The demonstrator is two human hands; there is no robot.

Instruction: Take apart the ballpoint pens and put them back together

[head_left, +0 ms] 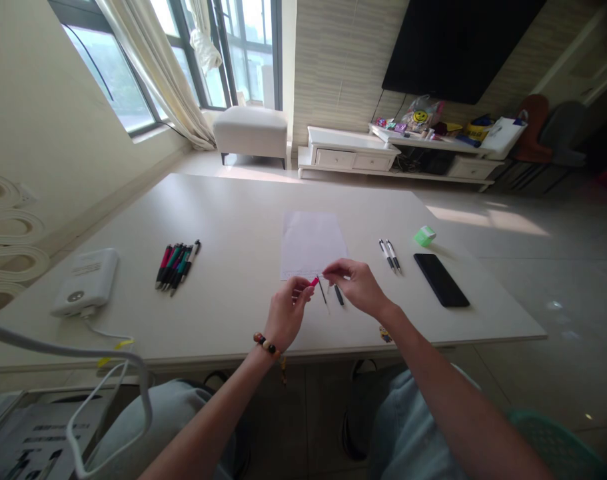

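Observation:
My left hand (288, 313) is closed in a pinch on a small red pen part (314, 281) near the table's front edge. My right hand (356, 283) is pinched too, its fingertips holding something small at the red part's end; I cannot make it out. Between the hands a thin pen refill (322, 293) and a short dark pen piece (338, 294) lie on the table. A white sheet of paper (310, 243) lies just beyond the hands.
A bunch of several red, green and black pens (176, 265) lies at the left, two white pens (390, 255) at the right. Further right are a black phone (440, 279) and a green eraser-like block (424, 235). A white power bank (86, 281) with a cable sits far left.

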